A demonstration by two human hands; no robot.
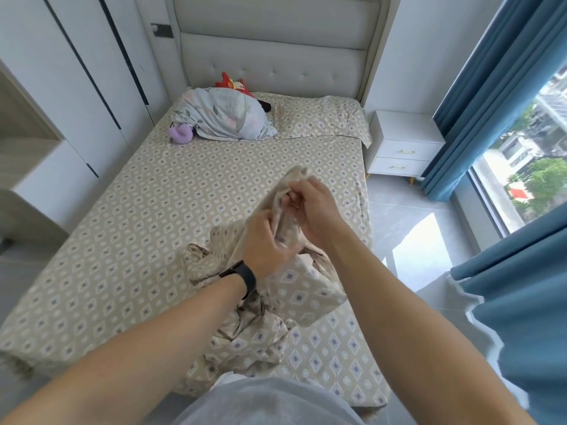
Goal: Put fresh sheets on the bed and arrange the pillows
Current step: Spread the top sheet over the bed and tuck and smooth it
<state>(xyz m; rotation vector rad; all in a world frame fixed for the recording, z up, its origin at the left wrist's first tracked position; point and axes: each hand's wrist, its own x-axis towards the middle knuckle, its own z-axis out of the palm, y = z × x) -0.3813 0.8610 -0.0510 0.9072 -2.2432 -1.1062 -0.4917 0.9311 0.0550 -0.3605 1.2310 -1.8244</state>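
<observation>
The bed (147,210) wears a beige sheet with a diamond print. A crumpled piece of the same beige printed fabric (294,289) lies bunched near the foot of the bed. Both hands lift one end of it: my left hand (267,243), with a black band on the wrist, grips the fabric low down, and my right hand (310,210) pinches its raised top edge. At the head on the right, a pillow (322,118) in the matching print lies flat. A bundle in pale floral cloth (227,115) sits at the head on the left.
A purple soft toy (181,133) and a red soft toy (231,84) lie by the bundle. A white nightstand (402,145) stands right of the bed, blue curtains (497,96) and a window beyond it. White wardrobes (76,87) line the left side. A padded headboard (273,44) rises behind.
</observation>
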